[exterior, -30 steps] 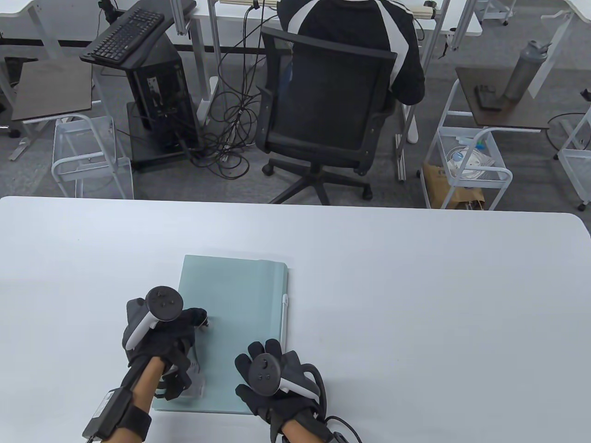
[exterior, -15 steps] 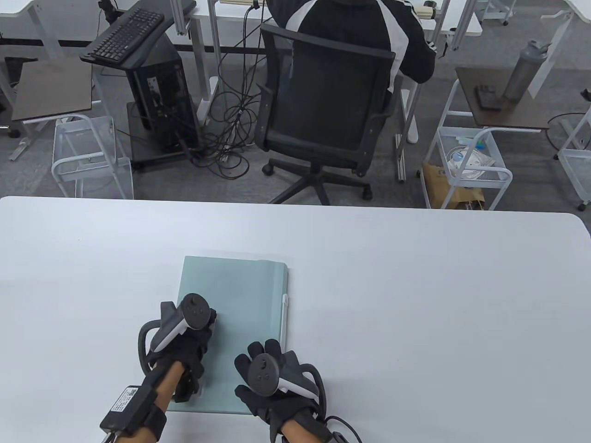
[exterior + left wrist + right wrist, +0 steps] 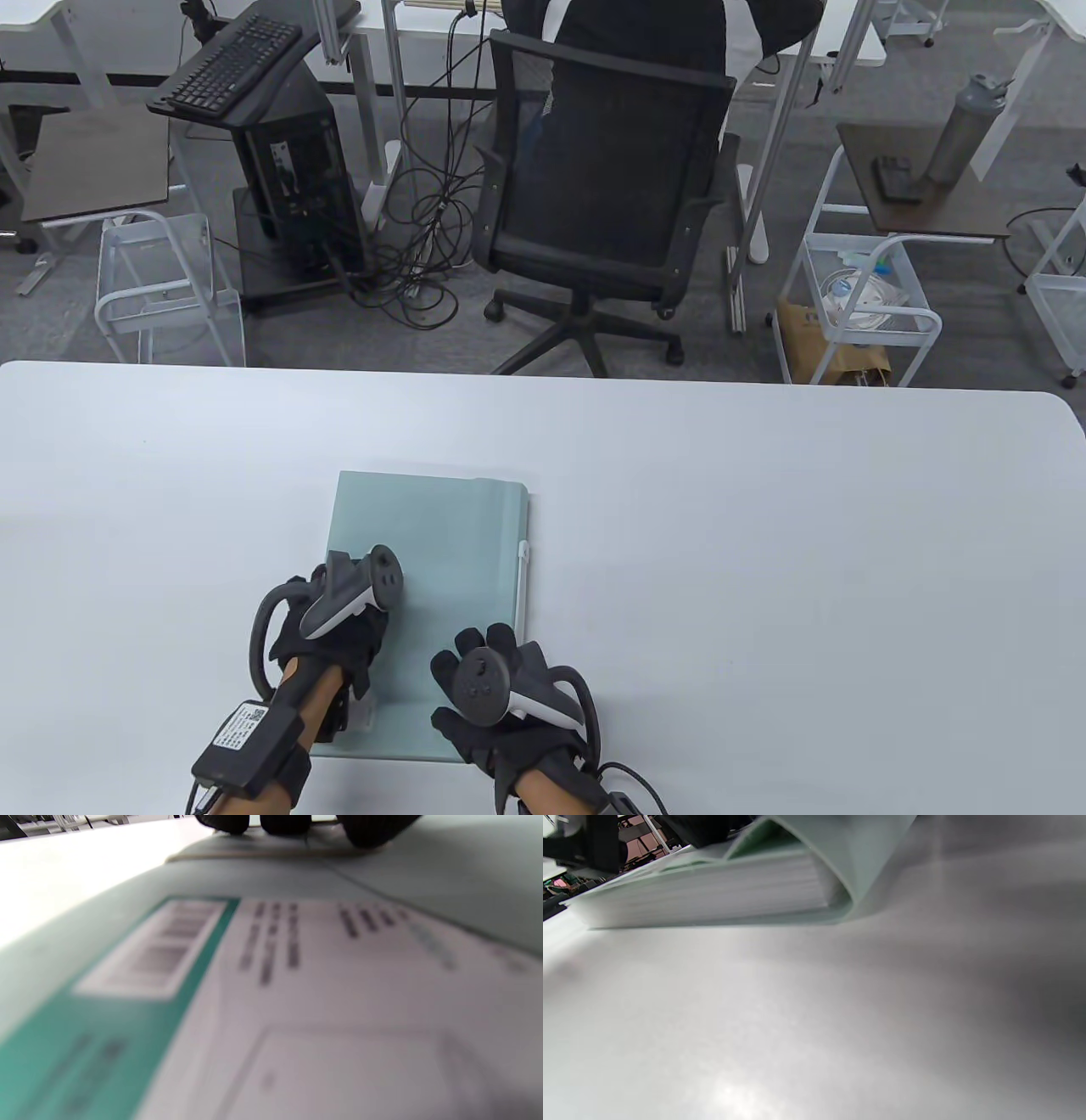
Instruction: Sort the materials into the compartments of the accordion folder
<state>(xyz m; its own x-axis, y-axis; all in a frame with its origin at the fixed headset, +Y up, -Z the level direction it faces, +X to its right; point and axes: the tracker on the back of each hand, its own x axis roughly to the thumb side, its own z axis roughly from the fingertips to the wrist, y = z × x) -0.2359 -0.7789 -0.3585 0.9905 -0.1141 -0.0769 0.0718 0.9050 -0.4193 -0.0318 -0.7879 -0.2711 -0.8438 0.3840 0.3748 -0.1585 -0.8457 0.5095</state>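
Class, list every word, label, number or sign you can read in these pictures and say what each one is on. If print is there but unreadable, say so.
No text here can be read.
Label on the accordion folder, left wrist view: a barcode panel on a green band and dark text lines, all too blurred.
White sticker on the black box strapped to the left wrist: a code and print, too small.

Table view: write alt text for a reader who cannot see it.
Two gloved hands rest on a closed pale green accordion folder lying flat on a white table: the left hand on its cover, the right hand at its near right corner. Behind, a person sits in a black office chair.
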